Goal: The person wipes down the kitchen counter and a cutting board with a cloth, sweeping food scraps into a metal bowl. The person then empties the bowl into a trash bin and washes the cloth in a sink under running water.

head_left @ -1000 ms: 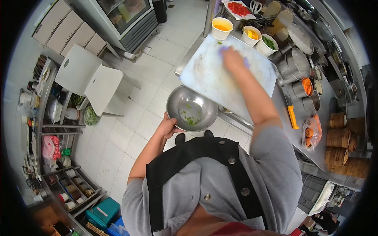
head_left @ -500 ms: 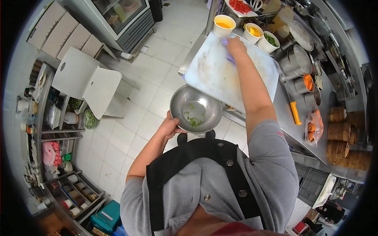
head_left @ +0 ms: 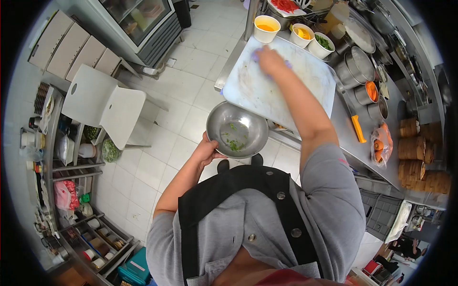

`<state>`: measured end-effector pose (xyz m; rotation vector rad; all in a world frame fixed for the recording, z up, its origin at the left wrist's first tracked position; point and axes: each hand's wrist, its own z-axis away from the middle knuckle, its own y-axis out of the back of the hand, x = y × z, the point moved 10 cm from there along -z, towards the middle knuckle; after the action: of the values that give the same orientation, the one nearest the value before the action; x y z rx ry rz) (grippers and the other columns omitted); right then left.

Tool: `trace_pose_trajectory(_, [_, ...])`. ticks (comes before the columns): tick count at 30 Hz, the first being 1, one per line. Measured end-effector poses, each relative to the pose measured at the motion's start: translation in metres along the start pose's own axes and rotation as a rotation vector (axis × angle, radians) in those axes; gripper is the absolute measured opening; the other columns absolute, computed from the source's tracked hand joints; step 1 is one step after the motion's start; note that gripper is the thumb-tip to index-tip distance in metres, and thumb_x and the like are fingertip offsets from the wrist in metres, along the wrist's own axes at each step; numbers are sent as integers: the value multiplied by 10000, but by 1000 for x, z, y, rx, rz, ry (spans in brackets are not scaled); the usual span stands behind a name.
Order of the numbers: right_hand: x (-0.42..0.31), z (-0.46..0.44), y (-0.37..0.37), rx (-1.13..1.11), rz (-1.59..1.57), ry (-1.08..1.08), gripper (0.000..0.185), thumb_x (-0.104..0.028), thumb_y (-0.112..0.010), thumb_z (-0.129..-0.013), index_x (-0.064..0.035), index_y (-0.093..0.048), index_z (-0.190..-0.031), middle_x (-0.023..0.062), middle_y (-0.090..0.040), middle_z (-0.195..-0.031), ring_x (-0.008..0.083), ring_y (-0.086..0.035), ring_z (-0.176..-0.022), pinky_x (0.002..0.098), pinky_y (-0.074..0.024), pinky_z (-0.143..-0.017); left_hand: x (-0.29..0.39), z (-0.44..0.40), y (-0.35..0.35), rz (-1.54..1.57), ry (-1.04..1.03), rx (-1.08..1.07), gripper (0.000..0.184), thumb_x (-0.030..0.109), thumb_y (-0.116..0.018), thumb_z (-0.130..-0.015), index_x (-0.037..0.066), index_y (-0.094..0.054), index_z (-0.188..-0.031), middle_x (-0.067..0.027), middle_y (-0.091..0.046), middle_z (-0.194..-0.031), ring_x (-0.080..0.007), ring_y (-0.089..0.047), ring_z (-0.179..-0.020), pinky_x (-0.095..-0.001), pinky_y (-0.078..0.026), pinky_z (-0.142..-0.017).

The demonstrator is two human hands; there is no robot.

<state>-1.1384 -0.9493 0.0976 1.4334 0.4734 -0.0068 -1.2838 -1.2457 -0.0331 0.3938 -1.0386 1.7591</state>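
My left hand (head_left: 207, 150) is closed on the rim of a metal mixing bowl (head_left: 260, 128), held below the near edge of the cutting board. Chopped green bits (head_left: 234, 144) lie in the bowl. At the far part of the white cutting board (head_left: 248, 86), my right hand (head_left: 273, 63) presses down on a purple cloth (head_left: 257, 55), blurred by motion. Just beyond it stand three white cups: one with orange liquid (head_left: 266, 29), one with yellow pieces (head_left: 301, 35) and one with chopped greens (head_left: 321, 46).
To the board's right are an orange-handled knife (head_left: 358, 128), a bag of carrots (head_left: 381, 145), metal pots (head_left: 359, 66) and bamboo steamers (head_left: 412, 157). A white chair (head_left: 112, 102) and a loaded shelf (head_left: 78, 167) stand at the left. Behind is a glass-door fridge (head_left: 138, 24).
My right hand has moved left and slightly nearer across the board with the purple cloth. The bowl stays in my left hand in nearly the same place.
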Motion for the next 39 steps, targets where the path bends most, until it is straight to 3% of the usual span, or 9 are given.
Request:
trace_pose_trajectory(6, [-85, 129, -13, -665, -126, 657, 411, -48, -459, -778, -161, -574, -1156, 130, -520, -1075, 281, -520, -999, 335, -409, -896, 4, -2, -1, -5, -29, -44, 647, -71, -362, -718, 28, -68, -1285, -280, -357, -1182, -404, -597, -872, -400, -595, -604])
trace_pose_trajectory(8, [-59, 111, 21, -481, -215, 661, 427, -22, -428, -762, -149, -593, -1135, 118, -525, -1055, 255, -526, -975, 325, -437, -850, 13, 4, -1, -26, -52, 9, 641, -71, -368, -714, 14, -75, -1277, -277, -366, -1173, -401, -598, -870, -391, -596, -600])
trace_pose_trajectory(15, [84, 30, 54, -93, -376, -345, 278, -130, -462, -830, -136, -627, -1053, 140, -540, -1093, 240, -549, -957, 354, -472, -788, 15, 4, 2, -29, -26, -11, 668, -75, -387, -692, -10, -122, -1302, -266, -426, -1125, -369, -607, -859, -400, -592, -601])
trace_pose_trajectory(17, [55, 13, 32, 217, 132, -148, 246, -172, -476, -837, -117, -630, -1020, 149, -540, -1106, 269, -549, -984, 384, -455, -823, 11, 2, 6, -8, -17, -14, 658, -68, -379, -707, 12, -70, -1282, -277, -385, -1152, -387, -612, -830, -398, -596, -584])
trace_pose_trajectory(24, [-86, 108, -13, -576, -210, 653, 361, -13, -444, -761, -138, -650, -1031, 120, -542, -1077, 262, -533, -982, 317, -416, -886, 23, -3, 12, -46, -14, -67, 665, -71, -390, -706, 7, -64, -1280, -280, -390, -1147, -384, -613, -828, -398, -595, -589])
trace_pose_trajectory(28, [6, 19, 12, -326, -374, 12, 324, -81, -433, -823, -150, -631, -1071, 121, -567, -1049, 272, -537, -984, 354, -426, -876, 31, 1, 20, -65, -22, -6, 643, -71, -394, -698, -10, -106, -1269, -267, -407, -1134, -370, -617, -821, -390, -594, -594])
trace_pose_trajectory(33, [-25, 39, 6, 157, -41, -202, 338, -250, -401, -886, -33, -481, -1132, 219, -575, -1005, 395, -561, -913, 470, -450, -795, 37, 4, 27, -111, -3, 29, 642, -73, -398, -705, -16, -91, -1265, -278, -416, -1131, -369, -615, -826, -378, -597, -578])
trace_pose_trajectory(37, [-146, 143, -48, -68, 44, 449, 328, -86, -483, -784, -92, -572, -1100, 204, -536, -992, 364, -557, -862, 437, -465, -769, 29, 1, 33, -107, 0, 17, 637, -67, -395, -698, -20, -102, -1261, -266, -439, -1108, -360, -617, -828, -386, -596, -571])
trace_pose_trajectory(39, [-130, 152, -34, -87, -121, 422, 350, -62, -495, -760, -116, -595, -1092, 193, -527, -1015, 355, -559, -861, 424, -469, -770, 25, -1, 36, -110, 16, -1, 636, -66, -392, -695, -21, -105, -1261, -260, -445, -1103, -358, -617, -830, -388, -596, -569])
